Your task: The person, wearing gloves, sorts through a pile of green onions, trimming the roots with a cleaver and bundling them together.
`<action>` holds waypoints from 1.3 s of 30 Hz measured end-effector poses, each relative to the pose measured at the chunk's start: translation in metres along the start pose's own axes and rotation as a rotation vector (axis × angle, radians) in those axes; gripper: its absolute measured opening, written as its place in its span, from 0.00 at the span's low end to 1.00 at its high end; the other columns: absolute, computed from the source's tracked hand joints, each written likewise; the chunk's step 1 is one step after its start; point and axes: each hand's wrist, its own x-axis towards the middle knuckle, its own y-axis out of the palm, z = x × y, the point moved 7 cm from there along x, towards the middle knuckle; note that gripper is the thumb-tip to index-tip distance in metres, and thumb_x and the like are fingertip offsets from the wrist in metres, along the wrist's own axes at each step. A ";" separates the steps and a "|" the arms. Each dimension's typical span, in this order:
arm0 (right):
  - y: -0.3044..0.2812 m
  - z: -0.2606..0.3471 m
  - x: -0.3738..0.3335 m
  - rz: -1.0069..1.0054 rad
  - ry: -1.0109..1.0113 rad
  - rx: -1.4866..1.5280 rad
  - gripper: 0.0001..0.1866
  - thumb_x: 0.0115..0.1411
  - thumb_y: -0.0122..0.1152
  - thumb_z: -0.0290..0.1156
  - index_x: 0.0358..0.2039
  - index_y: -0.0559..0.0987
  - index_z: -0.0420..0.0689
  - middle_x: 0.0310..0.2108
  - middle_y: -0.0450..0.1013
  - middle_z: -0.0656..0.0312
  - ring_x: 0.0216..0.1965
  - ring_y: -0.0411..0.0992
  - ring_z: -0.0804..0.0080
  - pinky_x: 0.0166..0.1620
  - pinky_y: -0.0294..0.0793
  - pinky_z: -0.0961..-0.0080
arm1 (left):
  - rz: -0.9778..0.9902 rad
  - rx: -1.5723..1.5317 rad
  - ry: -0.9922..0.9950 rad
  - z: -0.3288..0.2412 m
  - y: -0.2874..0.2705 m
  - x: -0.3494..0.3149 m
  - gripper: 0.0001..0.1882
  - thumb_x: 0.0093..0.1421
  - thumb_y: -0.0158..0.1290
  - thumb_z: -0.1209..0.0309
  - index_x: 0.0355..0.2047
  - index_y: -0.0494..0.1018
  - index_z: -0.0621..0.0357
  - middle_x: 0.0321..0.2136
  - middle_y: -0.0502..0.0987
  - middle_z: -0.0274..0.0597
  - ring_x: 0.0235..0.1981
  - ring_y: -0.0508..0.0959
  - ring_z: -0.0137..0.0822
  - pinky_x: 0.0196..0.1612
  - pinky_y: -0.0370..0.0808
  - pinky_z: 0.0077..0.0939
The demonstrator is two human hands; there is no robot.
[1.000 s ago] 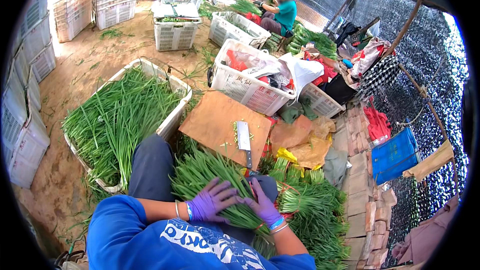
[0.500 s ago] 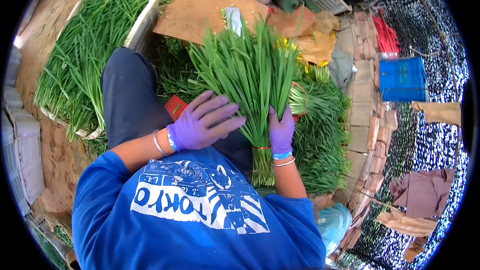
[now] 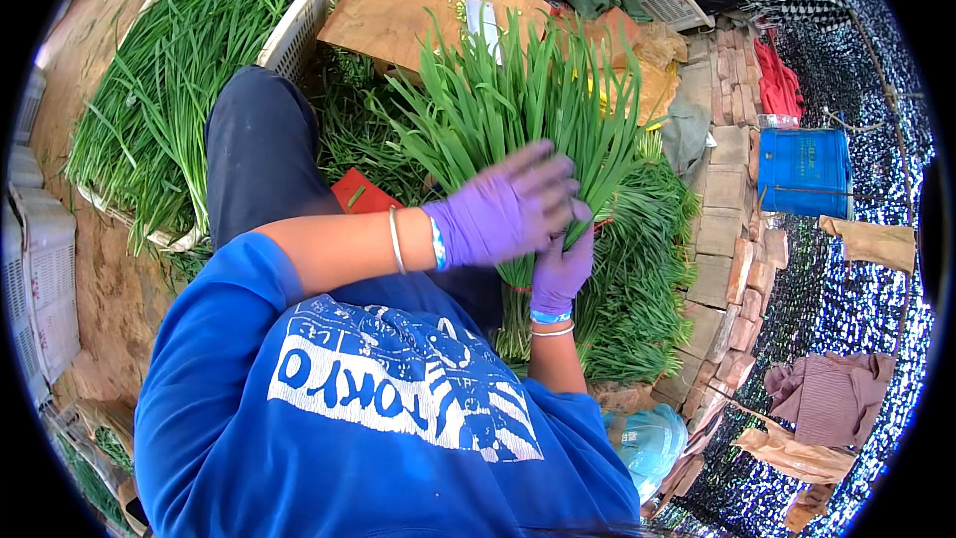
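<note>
A bunch of garlic chives (image 3: 498, 105) stands leaves up in front of my chest, its stems bound low by a red band (image 3: 518, 289). My right hand (image 3: 564, 267), in a purple glove, is closed around the bunch's right side above the band. Across the front of the leaves lies my left hand (image 3: 508, 201), also gloved in purple, its fingers stretched out and slightly blurred. Its fingertips come close to my right thumb and hide the middle of the bunch. To the right, more chives (image 3: 637, 279) lie in a pile, with another red-banded bunch partly hidden behind my right hand.
A white crate (image 3: 299, 25) full of loose chives (image 3: 179, 90) stands left of my knee. Beyond the bunch lies a brown board (image 3: 398, 5). A red object (image 3: 366, 194) sits beside my thigh. Bricks (image 3: 725, 229) and a blue container (image 3: 805, 171) line the right side.
My left hand has moved right, from beside the bunch to across its front near my right hand. The leaves have spread and shifted to the right; my right hand keeps its hold.
</note>
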 end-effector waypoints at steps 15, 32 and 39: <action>-0.004 0.002 0.002 -0.064 0.146 0.190 0.17 0.56 0.51 0.34 0.42 0.70 0.36 0.35 0.72 0.49 0.35 0.71 0.53 0.39 0.68 0.67 | 0.158 -0.045 -0.303 0.032 0.003 -0.054 0.37 0.54 0.48 0.53 0.58 0.50 0.60 0.07 0.63 0.38 0.16 0.72 0.39 0.52 0.64 0.40; -0.003 0.026 -0.004 -0.020 -0.018 0.008 0.20 0.55 0.54 0.35 0.44 0.69 0.33 0.30 0.73 0.48 0.29 0.70 0.51 0.32 0.66 0.63 | 0.386 -1.145 -0.972 0.128 0.042 -0.017 0.28 0.48 0.59 0.66 0.47 0.65 0.65 0.19 0.74 0.35 0.17 0.73 0.25 0.23 0.70 0.16; -0.002 0.019 -0.006 -0.025 -0.010 0.009 0.21 0.54 0.54 0.34 0.45 0.68 0.34 0.28 0.73 0.50 0.28 0.71 0.51 0.31 0.67 0.63 | 0.551 -1.218 -0.974 0.130 0.060 -0.023 0.15 0.47 0.60 0.68 0.34 0.73 0.62 0.19 0.74 0.34 0.17 0.73 0.24 0.23 0.71 0.16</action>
